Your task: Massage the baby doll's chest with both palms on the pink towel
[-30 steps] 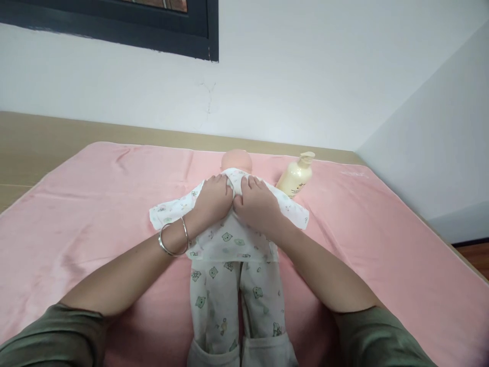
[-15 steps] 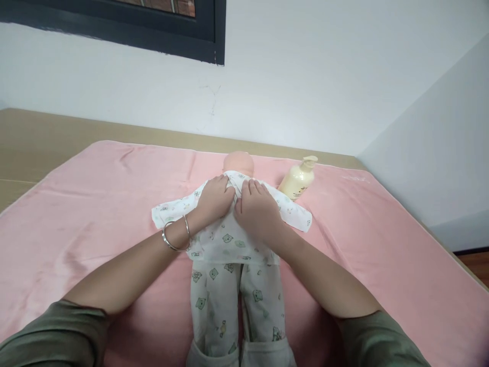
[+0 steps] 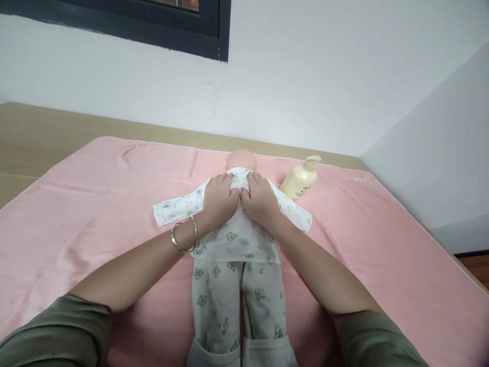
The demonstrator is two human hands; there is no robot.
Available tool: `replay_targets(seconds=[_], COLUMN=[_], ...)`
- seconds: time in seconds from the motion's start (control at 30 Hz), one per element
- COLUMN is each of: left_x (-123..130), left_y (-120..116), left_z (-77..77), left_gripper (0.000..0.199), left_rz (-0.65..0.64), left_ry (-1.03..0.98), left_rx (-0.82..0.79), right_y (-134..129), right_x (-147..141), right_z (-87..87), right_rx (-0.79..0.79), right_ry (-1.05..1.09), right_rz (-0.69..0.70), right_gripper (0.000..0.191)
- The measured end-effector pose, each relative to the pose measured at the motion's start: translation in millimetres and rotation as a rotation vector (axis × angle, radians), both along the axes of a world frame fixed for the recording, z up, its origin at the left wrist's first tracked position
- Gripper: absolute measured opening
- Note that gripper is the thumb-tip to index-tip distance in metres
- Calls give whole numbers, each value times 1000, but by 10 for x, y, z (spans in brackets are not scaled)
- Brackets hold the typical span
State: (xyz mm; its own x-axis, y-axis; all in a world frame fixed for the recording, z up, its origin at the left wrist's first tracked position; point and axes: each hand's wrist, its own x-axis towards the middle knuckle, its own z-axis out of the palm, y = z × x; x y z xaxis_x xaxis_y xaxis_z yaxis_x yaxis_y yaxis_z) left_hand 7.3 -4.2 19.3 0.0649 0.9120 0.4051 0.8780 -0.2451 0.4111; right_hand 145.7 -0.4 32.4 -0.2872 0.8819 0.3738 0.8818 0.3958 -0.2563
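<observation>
A baby doll in a white patterned top (image 3: 240,239) and matching trousers (image 3: 223,300) lies stretched out, its sleeves spread to both sides. Only the rounded, bare top of its head (image 3: 241,159) shows; no face is visible. My left hand (image 3: 221,200) rests flat on the left side of the doll's upper body, fingers pointing toward the shoulder. On the other side my right hand (image 3: 262,200) lies the same way. Both thumbs point inward and nearly meet at the middle. Neither hand grips the cloth. A silver bangle (image 3: 185,237) circles my left wrist.
A cream pump bottle (image 3: 300,179) leans beside the doll's right-hand sleeve. Beneath everything spreads a pink sheet (image 3: 95,214) on a wooden surface (image 3: 46,130). Behind it rises a white wall (image 3: 290,76) with a dark window frame (image 3: 171,30).
My hands have flattened and evened out over the upper body, and the bunched cloth between them lies smoother. My thumbs have come closer together. The view has shifted slightly.
</observation>
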Motion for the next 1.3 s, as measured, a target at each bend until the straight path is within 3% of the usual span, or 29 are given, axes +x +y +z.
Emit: replay_targets(seconds=[0.37,0.67,0.83,1.0,1.17,1.3], left_x=[2,79,-45,-149,-9,122], left_y=[-46,-320,-125,81,-174,-422], left_z=[-3,33,124,172,128,61], left_gripper=[38,40,33,36,39,42], left_rz=[-32,-150,-194,-103,-158,-151], left_ry=[120,214,251,169,387,378], left_rx=[64,130,65,-100,72,183], right_y=[-1,74,-212,-485,-165,68], right_x=[9,86,-11,-91,6,69], right_z=[-5,198,150,48,118,156], right_rx=[-3,-127,-16,95,-77,-125], right_ry=[-7,-104,-207,-205,-72,-44], right_rz=[4,18,4,55,56,-8], right_gripper=[53,46,49,52,54,57])
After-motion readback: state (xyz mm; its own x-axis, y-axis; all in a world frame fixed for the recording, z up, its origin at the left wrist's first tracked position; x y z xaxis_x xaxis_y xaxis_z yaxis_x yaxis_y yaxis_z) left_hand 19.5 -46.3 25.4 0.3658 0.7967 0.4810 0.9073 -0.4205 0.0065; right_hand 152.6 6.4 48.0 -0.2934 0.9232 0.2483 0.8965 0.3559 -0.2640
